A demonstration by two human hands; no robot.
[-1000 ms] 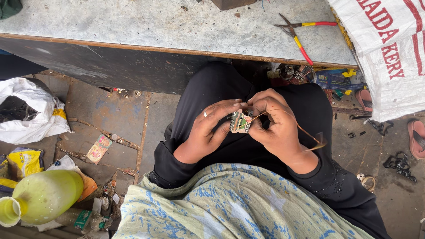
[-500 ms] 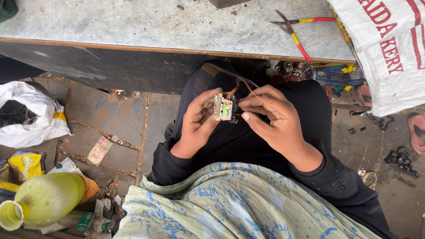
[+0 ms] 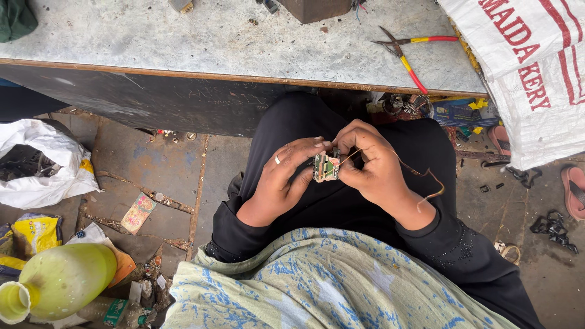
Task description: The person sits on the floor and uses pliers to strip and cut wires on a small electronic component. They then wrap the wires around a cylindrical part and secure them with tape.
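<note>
At the centre of the frame, over the lap, the left hand (image 3: 283, 180) and right hand (image 3: 372, 164) each close their grip on a small circuit board (image 3: 325, 167) with thin wires (image 3: 420, 176), below the counter (image 3: 213, 42) bearing pliers (image 3: 405, 52).

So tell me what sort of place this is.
Probably a rough repair workshop. Both hands, left hand and right hand, hold a small circuit board with wires; pliers lie on a worn workbench; scraps litter the floor.
</note>
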